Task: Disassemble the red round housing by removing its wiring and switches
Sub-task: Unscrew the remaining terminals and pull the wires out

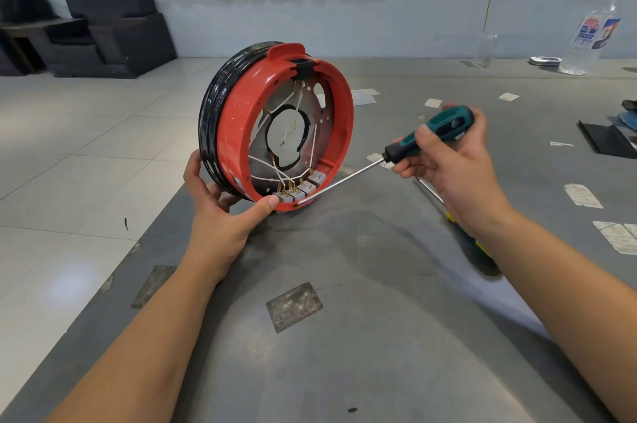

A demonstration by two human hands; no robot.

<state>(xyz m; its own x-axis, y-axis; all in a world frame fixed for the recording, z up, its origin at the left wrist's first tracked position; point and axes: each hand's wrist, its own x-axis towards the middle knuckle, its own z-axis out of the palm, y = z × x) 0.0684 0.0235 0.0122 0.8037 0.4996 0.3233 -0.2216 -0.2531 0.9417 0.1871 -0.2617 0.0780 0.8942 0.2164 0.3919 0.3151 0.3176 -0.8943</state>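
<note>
The red round housing (231, 133) stands on edge on the grey table (344, 336), its open side facing me. A black band wraps its back rim. Inside, white wires (272, 169) run across a metal plate to several grey switches (303, 189) along the bottom wall. My left hand (220, 219) grips the housing's lower left rim, thumb on the front edge beside the switches. My right hand (451, 160) holds a green-handled screwdriver (431, 133); its shaft slants down-left and its tip touches the rim by the switches.
A second screwdriver (462, 233) with a yellow-and-black handle lies on the table under my right forearm. A clear bottle (593, 36) stands at the far right, with a black tray (603, 140) nearby. Paper scraps dot the surface. The table's left edge drops to a tiled floor.
</note>
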